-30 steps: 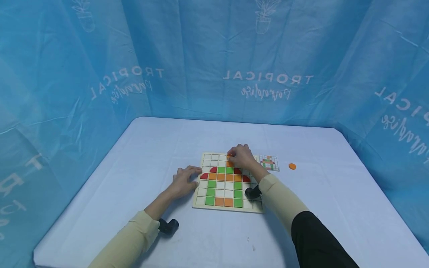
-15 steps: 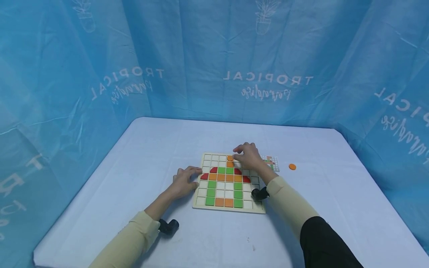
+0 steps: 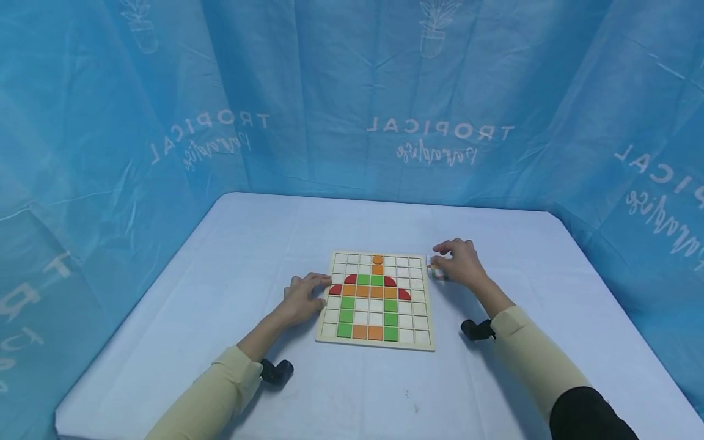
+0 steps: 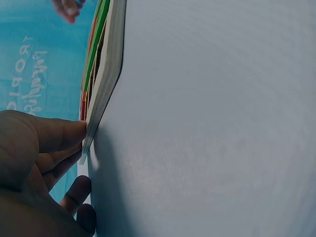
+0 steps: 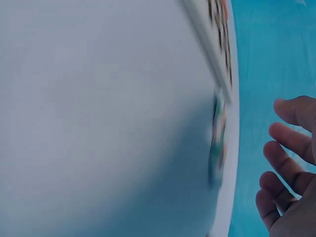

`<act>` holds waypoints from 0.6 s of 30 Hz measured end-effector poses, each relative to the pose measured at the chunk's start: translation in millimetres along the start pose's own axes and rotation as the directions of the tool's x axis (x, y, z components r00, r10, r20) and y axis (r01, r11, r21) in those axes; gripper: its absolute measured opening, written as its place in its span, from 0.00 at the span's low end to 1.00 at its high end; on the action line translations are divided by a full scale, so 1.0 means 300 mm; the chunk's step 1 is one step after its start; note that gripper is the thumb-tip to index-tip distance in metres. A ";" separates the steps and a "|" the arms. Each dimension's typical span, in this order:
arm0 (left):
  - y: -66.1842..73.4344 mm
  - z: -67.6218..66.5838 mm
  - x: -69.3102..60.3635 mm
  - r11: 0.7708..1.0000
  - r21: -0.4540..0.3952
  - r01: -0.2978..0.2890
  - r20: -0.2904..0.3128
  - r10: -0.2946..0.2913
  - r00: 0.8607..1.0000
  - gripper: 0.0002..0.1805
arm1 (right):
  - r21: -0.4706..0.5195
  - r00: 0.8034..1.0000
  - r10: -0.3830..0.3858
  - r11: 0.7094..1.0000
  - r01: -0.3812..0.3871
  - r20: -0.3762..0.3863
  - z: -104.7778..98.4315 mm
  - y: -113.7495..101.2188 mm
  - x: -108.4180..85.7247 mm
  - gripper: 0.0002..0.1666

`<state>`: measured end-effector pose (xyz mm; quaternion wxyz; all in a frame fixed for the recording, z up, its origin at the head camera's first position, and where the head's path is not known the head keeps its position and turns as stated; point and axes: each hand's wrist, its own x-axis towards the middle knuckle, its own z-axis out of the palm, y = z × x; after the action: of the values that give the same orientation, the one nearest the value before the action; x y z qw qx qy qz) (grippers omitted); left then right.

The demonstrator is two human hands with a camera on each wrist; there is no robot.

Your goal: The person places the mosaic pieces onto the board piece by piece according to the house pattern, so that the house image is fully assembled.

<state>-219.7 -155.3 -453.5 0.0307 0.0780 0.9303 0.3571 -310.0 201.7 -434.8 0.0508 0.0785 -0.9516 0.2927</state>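
Note:
A pale wooden grid board lies on the white table, with green, orange and red flat pieces forming a pattern. At its top, an orange round piece sits above an orange square piece. My left hand touches the board's left edge with thumb and fingers, the thumb tip against the rim in the left wrist view. Right of the board, my right hand hovers over a small pattern card, partly covering it. Its fingers are loosely bent and hold nothing in the right wrist view.
The white-covered table is bordered by a blue printed curtain at the back and sides. Black wrist cameras sit below both hands. A loose orange disc seen earlier at the right is hidden in the head view.
My right hand has let go of the orange round piece at the board's top and moved right, over the card. The left hand has stayed at the board's left edge.

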 end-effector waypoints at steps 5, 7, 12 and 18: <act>0.001 -0.003 0.002 1.000 0.007 -0.001 0.001 0.001 1.000 0.26 | -0.026 0.999 0.038 0.999 -0.038 -0.017 -0.059 0.102 -0.046 0.19; 0.000 -0.003 0.003 1.000 0.009 0.001 0.002 -0.001 1.000 0.26 | -0.034 0.998 0.063 0.997 -0.063 -0.012 -0.076 0.142 -0.062 0.20; -0.001 0.000 0.005 1.000 0.020 -0.001 0.003 0.001 1.000 0.25 | -0.046 0.990 0.140 0.989 -0.139 0.021 -0.101 0.219 -0.092 0.22; -0.002 0.002 0.007 1.000 0.024 -0.010 0.006 0.009 1.000 0.25 | -0.063 0.985 0.167 0.985 -0.164 0.045 -0.109 0.265 -0.110 0.21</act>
<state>-221.8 -154.9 -454.5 0.0310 0.0839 0.9341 0.3457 -290.2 289.0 -456.2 0.0048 0.0050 -0.9640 0.2656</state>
